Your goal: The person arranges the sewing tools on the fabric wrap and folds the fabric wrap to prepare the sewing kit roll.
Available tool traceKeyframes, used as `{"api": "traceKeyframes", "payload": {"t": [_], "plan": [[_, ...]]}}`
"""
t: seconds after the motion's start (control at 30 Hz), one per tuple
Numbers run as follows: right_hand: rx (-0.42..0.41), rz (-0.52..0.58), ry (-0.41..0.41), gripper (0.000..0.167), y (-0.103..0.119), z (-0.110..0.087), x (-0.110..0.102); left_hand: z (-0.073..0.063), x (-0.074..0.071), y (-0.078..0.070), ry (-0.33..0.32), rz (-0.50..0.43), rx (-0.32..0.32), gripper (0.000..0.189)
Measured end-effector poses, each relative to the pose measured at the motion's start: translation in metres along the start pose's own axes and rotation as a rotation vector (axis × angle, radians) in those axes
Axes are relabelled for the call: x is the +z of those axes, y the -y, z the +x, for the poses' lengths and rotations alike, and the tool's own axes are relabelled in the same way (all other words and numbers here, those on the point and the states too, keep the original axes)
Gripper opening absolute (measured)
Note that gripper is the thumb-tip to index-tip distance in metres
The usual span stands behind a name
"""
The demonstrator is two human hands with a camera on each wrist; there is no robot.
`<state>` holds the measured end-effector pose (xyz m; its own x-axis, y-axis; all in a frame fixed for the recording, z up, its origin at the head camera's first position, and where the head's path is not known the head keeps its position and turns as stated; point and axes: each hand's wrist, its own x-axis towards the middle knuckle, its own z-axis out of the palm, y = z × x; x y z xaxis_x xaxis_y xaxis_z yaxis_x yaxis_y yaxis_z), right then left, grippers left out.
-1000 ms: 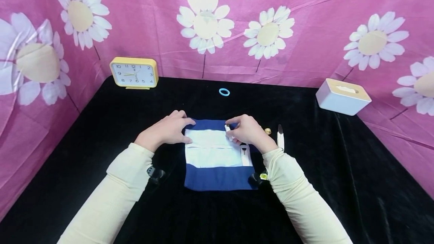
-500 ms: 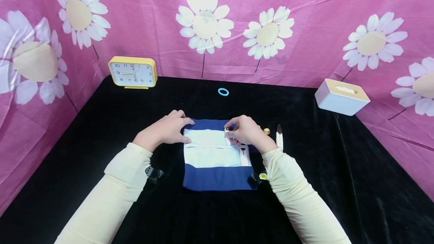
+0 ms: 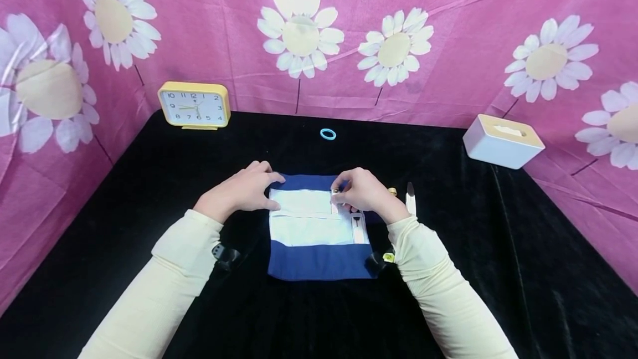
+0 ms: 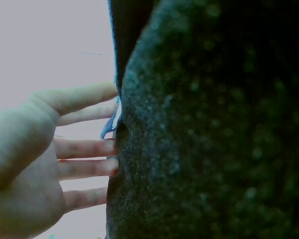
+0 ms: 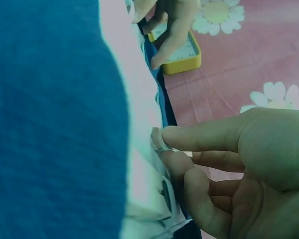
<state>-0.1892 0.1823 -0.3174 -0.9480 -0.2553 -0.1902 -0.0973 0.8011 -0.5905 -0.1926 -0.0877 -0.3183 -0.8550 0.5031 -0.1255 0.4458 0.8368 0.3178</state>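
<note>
The small pale item [image 3: 334, 207] is at the right end of the upper white panel [image 3: 301, 202], pinched near its top between the thumb and fingers of your right hand [image 3: 366, 190]. The step in hand looks like seating it upright there; whether its lower end is already under the fabric, you cannot tell from here. Keep the pinch light and high, so your fingertips don't snag the panel's edge, and feed it straight down in line with the holder's side. If it catches, a slight wiggle should serve better than force, as soft cloth is likely to bunch.

Below, a second slim piece [image 3: 358, 229] with a dark end lies at the right of the lower white panel [image 3: 311, 231]; let your curled fingers pass clear of it.

Your left hand [image 3: 247, 187] rests at the left edge of the blue cloth holder [image 3: 319, 263], its fingers spread and fairly straight. Hold that edge down and taut so the cloth doesn't slide.

Mind your right sleeve [image 3: 423, 254] too: the yellow-green item [image 3: 389, 257] sits just beside it on the table [image 3: 309, 314].
</note>
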Motion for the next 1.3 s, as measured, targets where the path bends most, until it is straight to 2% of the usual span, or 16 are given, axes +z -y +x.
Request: {"api": "traceKeyframes", "payload": {"t": [0.5, 0.9, 1.3], "plan": [[-0.037, 0.034, 0.023, 0.012, 0.0008, -0.0007, -0.0035, -0.0004, -0.0002, 0.001, 0.015, -0.011, -0.021, 0.06], [-0.026, -0.003, 0.026, 0.013, 0.0018, -0.0013, -0.0045, 0.0006, -0.0008, 0.0004, 0.004, -0.008, -0.01, 0.06], [-0.044, -0.009, 0.042, 0.013, -0.0022, 0.0011, -0.0024, 0.0004, 0.0001, 0.0008, 0.023, -0.007, -0.02, 0.061]]}}
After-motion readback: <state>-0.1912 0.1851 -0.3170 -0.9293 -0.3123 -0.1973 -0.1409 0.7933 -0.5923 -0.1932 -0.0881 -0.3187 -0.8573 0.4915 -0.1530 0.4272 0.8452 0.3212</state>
